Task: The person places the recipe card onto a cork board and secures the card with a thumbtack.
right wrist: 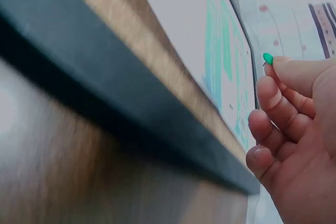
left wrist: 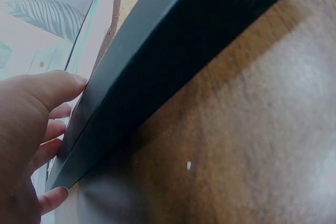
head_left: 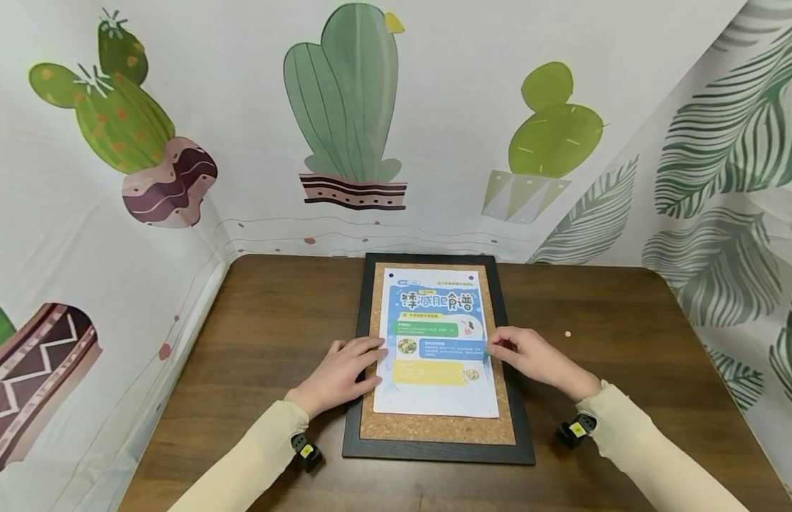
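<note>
A cork board with a black frame lies on the table. On it is a printed paper sheet with blue, green and yellow blocks. Dark blue and purple pins mark the sheet's top corners. My left hand rests across the frame's left side, its fingertips on the sheet's left edge. Between thumb and index finger, my right hand pinches a green thumbtack by its head, near the sheet's right edge. In the right wrist view, its short pin shows beside the fingertip.
Around the board spreads a dark wooden table. A cloth printed with cacti and leaves hangs behind and at both sides. A small pale spot shows on the wood to the right. Each wrist wears a black camera.
</note>
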{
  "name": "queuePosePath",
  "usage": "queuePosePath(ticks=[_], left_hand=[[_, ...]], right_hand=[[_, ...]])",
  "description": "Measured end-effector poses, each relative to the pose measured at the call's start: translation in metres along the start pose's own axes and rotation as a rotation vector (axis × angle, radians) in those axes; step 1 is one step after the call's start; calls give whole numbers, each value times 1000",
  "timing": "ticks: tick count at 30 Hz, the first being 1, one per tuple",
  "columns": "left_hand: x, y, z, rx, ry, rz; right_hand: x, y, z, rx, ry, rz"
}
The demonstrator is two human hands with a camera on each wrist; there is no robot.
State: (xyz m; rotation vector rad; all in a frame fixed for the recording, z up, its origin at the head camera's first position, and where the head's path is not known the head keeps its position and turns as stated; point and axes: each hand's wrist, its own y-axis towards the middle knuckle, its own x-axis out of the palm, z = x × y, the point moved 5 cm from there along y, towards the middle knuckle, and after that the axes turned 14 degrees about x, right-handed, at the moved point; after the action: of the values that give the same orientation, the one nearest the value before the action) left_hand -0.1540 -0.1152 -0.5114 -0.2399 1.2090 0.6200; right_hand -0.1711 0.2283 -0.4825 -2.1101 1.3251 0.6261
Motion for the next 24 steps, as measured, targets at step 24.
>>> queuePosePath(ticks=[24], left_hand=[[1, 1, 0, -11, 3, -10]], right_hand=[[73, 26, -58, -160, -77, -218]])
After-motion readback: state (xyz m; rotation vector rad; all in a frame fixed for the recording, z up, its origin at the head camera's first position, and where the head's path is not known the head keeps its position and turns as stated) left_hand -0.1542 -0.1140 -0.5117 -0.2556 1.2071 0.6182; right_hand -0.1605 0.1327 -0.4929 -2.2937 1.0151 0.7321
